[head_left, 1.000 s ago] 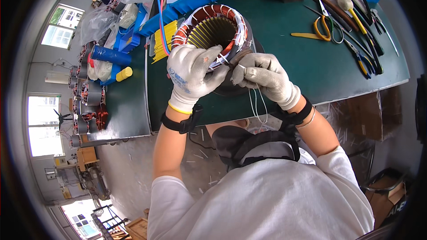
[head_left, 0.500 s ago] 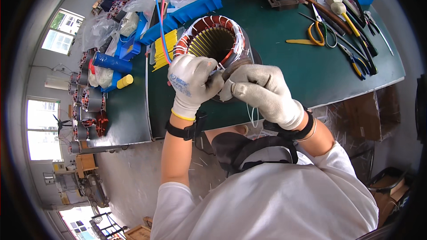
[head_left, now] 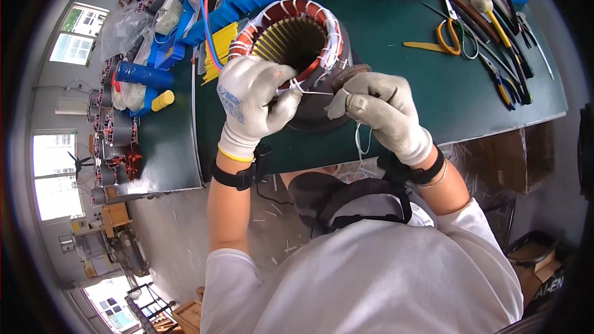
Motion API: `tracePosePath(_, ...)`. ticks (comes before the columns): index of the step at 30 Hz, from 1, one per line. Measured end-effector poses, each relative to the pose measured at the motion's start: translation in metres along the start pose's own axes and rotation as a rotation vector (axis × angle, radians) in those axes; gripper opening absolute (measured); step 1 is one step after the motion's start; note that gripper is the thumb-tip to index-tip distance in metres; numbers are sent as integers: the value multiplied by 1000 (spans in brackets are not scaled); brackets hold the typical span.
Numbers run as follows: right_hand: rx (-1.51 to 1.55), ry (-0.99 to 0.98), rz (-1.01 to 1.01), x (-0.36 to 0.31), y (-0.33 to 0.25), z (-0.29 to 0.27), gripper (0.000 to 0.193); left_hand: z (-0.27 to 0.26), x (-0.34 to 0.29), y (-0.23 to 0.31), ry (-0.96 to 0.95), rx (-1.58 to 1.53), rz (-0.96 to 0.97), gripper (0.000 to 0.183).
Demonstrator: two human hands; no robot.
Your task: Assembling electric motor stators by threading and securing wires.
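A motor stator (head_left: 289, 40) stands on the green bench, with yellow slot strips inside and red-brown windings laced in white cord round its rim. My gloved left hand (head_left: 250, 100) is at its near left side, thumb and fingers pinching the white lacing cord (head_left: 317, 93). A short taut length of cord runs across to my gloved right hand (head_left: 385, 111), closed on it at the stator's near right side. From the right hand a loose loop of the same cord hangs over the bench edge. Blue and red lead wires (head_left: 209, 37) rise beside my left hand.
Yellow strips (head_left: 216, 55) lie left of the stator, beside blue bins (head_left: 263, 3). Scissors (head_left: 448, 36), a mallet (head_left: 489, 15), pliers (head_left: 504, 89) and other tools lie on the right. A blue cylinder (head_left: 143, 74) and several other stators stand at the left.
My hands have moved apart, and the cord between them now shows as a straight, taut length. The view has shifted slightly, bringing the stator a little up and left in it.
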State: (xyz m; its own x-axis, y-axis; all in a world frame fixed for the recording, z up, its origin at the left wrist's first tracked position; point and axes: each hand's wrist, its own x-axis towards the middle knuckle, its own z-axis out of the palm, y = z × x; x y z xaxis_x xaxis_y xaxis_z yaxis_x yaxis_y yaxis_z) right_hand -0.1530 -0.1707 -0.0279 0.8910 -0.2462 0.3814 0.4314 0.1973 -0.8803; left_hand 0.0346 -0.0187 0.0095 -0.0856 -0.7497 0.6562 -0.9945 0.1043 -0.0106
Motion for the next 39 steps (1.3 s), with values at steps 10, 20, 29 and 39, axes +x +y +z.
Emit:
tracePosePath(10,39,-42,41,6,16,1,22,5,-7,0,105,-31,-16,40)
tracePosePath(20,124,3,117,13,-4,2,24,0,-10,-6,102,-96,-42,39)
tracePosePath(29,-927,27,-160,6,-35,-45,20,5,-2,0,194,-94,-57,34)
tracePosePath(39,-1237,-155,-552,45,-26,-4,31,-1,-13,7,200,-97,-63,36)
